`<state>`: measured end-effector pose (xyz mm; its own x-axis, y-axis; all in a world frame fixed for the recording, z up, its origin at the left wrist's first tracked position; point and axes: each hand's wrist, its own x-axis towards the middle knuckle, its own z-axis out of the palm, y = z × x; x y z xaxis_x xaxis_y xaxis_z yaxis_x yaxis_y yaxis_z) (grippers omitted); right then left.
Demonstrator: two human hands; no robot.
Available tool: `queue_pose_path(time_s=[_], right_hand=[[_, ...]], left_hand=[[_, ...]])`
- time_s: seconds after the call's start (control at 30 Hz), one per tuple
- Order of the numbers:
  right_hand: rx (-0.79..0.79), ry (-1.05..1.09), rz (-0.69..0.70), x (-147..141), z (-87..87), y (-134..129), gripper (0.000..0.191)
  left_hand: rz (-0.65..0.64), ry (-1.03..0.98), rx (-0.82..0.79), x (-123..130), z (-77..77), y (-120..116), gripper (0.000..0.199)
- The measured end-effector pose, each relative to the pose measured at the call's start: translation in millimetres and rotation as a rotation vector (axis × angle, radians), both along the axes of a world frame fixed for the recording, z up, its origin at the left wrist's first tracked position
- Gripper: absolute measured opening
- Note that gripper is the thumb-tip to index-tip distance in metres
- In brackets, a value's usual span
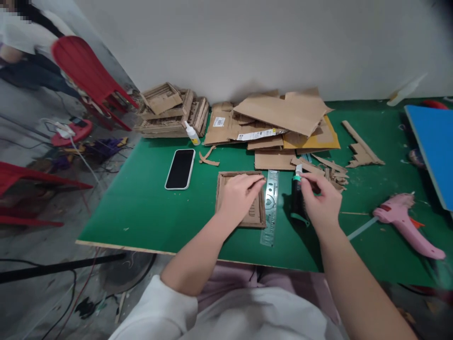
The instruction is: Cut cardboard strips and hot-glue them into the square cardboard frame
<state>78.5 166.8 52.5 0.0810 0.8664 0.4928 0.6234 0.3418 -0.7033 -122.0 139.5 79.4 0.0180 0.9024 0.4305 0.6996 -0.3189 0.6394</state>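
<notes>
A shallow square cardboard tray point(259, 218) with raised edges and ridged strips inside lies in front of me. My left hand point(240, 193) is over it, fingers pinched together at its upper right edge. A small brown bit shows at those fingertips, too small to name. Just right of the tray lies a clear stencil ruler point(270, 212). My right hand point(322, 199) is closed, with thumb and forefinger at the upper part of a black tool with green trim point(298, 200). The tool has a silvery tip pointing away from me; its exact kind is unclear.
A phone point(180, 169) and a white glue bottle point(192, 133) are at left, near stacked cardboard trays point(166, 106). Cardboard sheets point(283, 113) and scraps lie along the wall. A pink glue gun point(406, 224) and a blue board point(433, 146) are at right. A person sits far left.
</notes>
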Motion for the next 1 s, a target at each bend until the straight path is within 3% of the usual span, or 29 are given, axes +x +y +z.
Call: queue_pose_path(time_s=[0.13, 0.2, 0.4, 0.53, 0.8, 1.0], right_hand=[[-0.092, 0.086, -0.057, 6, -2.8, 8, 0.023], [-0.118, 0.067, -0.048, 8, -4.7, 10, 0.025], [-0.102, -0.014, 0.021, 5, -7.5, 9, 0.023], [-0.121, 0.004, 0.016, 4, -9.5, 10, 0.022], [-0.166, -0.005, 0.063, 2, -9.6, 9, 0.023], [-0.227, 0.081, 0.017, 1, -9.5, 8, 0.029]], left_hand=[[0.074, -0.03, -0.062, -28, 13.8, 4, 0.026], [0.068, 0.038, -0.075, -41, 13.0, 6, 0.026], [-0.032, 0.232, -0.098, -63, -18.5, 16, 0.026], [-0.082, 0.291, -0.063, -67, -28.3, 19, 0.026], [-0.111, 0.309, -0.094, -62, -24.9, 17, 0.032], [-0.093, 0.329, -0.122, -60, -28.6, 17, 0.034]])
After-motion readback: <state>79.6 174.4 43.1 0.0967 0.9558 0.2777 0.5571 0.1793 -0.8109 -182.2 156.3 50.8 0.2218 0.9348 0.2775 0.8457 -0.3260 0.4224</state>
